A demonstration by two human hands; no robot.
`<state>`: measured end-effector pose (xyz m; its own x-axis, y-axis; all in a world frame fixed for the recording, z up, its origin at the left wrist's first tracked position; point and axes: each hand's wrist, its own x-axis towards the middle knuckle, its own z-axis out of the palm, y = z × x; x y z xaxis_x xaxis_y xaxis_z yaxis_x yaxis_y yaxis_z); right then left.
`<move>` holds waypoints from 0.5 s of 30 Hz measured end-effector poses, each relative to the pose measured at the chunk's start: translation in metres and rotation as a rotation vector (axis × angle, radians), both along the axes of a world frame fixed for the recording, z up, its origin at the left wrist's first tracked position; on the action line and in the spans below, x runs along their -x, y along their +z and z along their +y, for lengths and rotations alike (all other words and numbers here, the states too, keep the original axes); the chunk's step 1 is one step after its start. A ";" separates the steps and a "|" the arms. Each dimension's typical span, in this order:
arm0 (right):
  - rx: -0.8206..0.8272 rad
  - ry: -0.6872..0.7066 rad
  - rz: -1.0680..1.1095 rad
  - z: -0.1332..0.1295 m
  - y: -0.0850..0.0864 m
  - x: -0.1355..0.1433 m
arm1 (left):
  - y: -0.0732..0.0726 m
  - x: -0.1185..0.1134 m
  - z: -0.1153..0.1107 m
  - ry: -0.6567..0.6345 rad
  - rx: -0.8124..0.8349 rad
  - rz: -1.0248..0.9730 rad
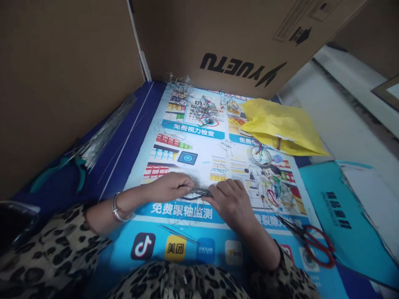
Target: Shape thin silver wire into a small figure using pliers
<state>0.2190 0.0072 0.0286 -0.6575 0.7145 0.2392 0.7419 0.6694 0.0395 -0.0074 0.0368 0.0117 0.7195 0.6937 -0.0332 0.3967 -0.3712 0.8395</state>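
Clerk: Head view, the only one. Entry one?

Checker: Metal piece, slim, dark; wire bundle or tool tip, cannot tell which. Located between the two hands, over the printed sheet.

Clerk: Hands?

Checker: Left hand: thumb and fingers pinched on one end. Right hand: fingers curled round the other end.

Clerk: Handling?

Checker: Judged light, stiff along its length, rather slippery, thin ends likely to bend or prick. Best held near each end, thumb against forefinger, as the hands have it.

Clerk: Surroundings?

Checker: Loose wire tangle, far part of sheet. Yellow bag, far right. Red-handled scissors, right of the right hand. Wire bundle, left, beside teal-handled pliers; straight strands, probably springy.
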 end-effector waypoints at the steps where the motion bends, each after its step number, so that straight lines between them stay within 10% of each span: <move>1: -0.005 0.002 -0.005 0.000 0.000 0.000 | 0.000 0.000 0.000 0.000 0.002 -0.003; 15: -0.004 -0.002 -0.022 -0.002 -0.001 0.001 | -0.002 0.000 0.000 0.011 -0.012 0.006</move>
